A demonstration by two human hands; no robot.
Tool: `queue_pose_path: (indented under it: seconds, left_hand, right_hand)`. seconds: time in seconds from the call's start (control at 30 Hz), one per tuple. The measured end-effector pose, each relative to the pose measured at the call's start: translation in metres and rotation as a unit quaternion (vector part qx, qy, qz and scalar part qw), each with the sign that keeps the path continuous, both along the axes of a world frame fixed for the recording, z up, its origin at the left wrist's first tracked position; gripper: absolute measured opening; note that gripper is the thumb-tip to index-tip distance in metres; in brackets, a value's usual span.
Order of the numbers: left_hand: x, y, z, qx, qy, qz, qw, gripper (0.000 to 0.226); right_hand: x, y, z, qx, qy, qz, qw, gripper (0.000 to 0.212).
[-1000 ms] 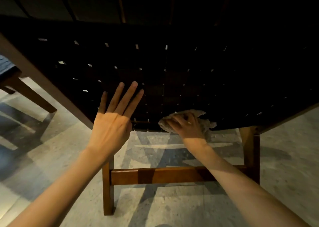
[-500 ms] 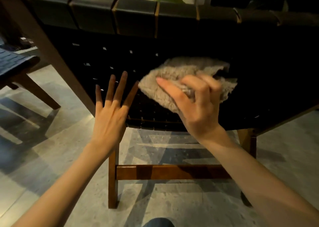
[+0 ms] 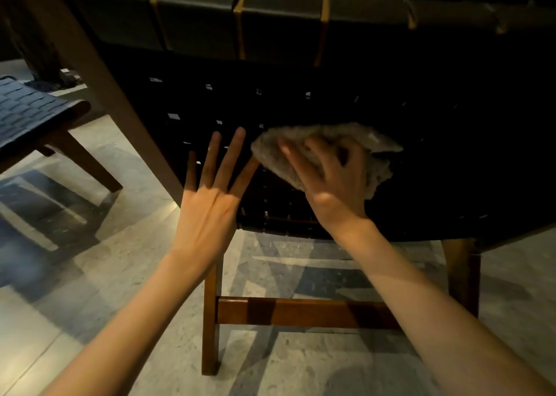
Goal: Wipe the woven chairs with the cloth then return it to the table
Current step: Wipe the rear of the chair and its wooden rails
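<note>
A dim room with a pale speckled stone floor [image 3: 66, 290] crossed by hard shadows. A chair [image 3: 301, 95] of dark woven straps on a brown wooden frame fills the view, a wooden crossbar [image 3: 301, 311] low between its legs. The right hand [image 3: 334, 191] holds a bunched beige cloth [image 3: 270, 158], fingers curled over it, against the weave. The left hand [image 3: 210, 206] is spread wide with straight fingers over the straps just beside the cloth. A second woven chair [image 3: 27, 116] stands at left
</note>
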State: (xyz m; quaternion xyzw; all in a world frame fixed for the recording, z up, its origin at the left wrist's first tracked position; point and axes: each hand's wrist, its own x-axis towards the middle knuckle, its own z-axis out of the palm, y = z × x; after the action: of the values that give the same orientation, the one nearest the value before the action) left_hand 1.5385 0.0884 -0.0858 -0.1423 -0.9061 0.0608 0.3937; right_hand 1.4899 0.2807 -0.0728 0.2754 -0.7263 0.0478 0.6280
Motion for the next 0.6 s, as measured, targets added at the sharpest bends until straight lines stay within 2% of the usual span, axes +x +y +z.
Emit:
queue_pose_path:
  seconds: [0.13,0.27,0.4,0.5,0.6]
  left_hand:
    - [-0.003,-0.006,-0.011,0.000,0.004,0.009,1.000,0.097]
    - [-0.006,-0.011,-0.016,-0.015,0.013,0.017,1.000,0.100]
    - [-0.004,-0.012,-0.013,-0.019,0.009,0.012,1.000,0.103]
    - [0.008,-0.016,-0.012,-0.005,0.035,-0.001,0.999,0.096]
    - [0.022,-0.028,-0.013,0.009,0.093,0.003,0.996,0.084]
  right_hand:
    - [-0.021,0.003,-0.072,0.071,-0.095,-0.040,0.992,0.039]
    - [-0.022,0.002,-0.121,0.164,-0.225,-0.101,0.955,0.044]
    - [-0.018,-0.006,-0.123,0.168,-0.303,-0.106,0.932,0.052]
    - [-0.008,0.006,-0.107,0.210,-0.295,-0.117,0.925,0.040]
    - [0.017,0.022,-0.087,0.268,-0.322,-0.015,0.908,0.045]
